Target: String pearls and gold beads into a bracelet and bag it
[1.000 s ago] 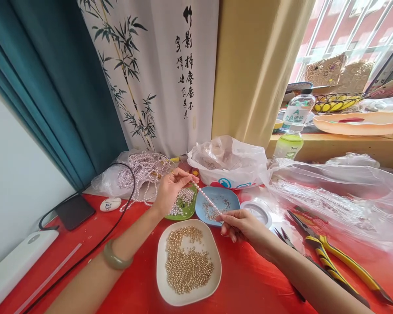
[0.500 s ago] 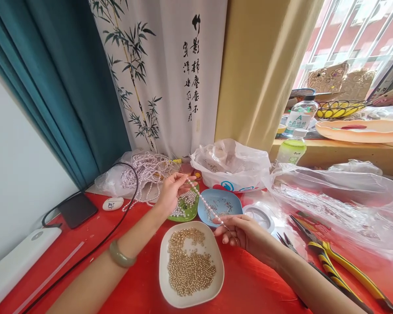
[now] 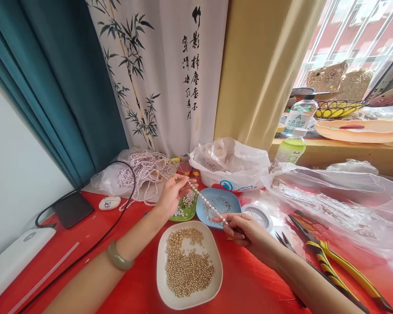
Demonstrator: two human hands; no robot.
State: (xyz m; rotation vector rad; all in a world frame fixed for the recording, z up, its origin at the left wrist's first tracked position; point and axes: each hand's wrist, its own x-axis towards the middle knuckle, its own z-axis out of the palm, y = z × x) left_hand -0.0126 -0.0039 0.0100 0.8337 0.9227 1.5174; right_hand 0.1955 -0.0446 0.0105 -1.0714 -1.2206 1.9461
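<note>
A string of small pale pearly beads point(image 3: 209, 204) runs slantwise between my two hands, above the plates. My left hand point(image 3: 176, 192), wearing a green bangle at the wrist, pinches its upper end. At the lower end, the fingers of my right hand point(image 3: 240, 227) are closed on the strand. Below lies a cream dish point(image 3: 161, 285) with many gold beads point(image 3: 190, 266). Behind it are a green plate point(image 3: 190, 213) of pale beads, partly hidden by my left hand, and a blue plate point(image 3: 234, 201) with small scattered pieces.
Pliers with yellow-black handles point(image 3: 330, 261) and dark pliers point(image 3: 286, 244) lie at right, beside a clear plastic bag point(image 3: 330, 200). A white bag point(image 3: 229, 163) stands behind the plates. Purple bead strands point(image 3: 144, 168), a black cable point(image 3: 131, 200) and a phone point(image 3: 74, 209) are at left.
My right hand has shifted slightly and its fingers have curled in closer around the strand's lower end. My left hand keeps its pinch. The whole view has shifted a little.
</note>
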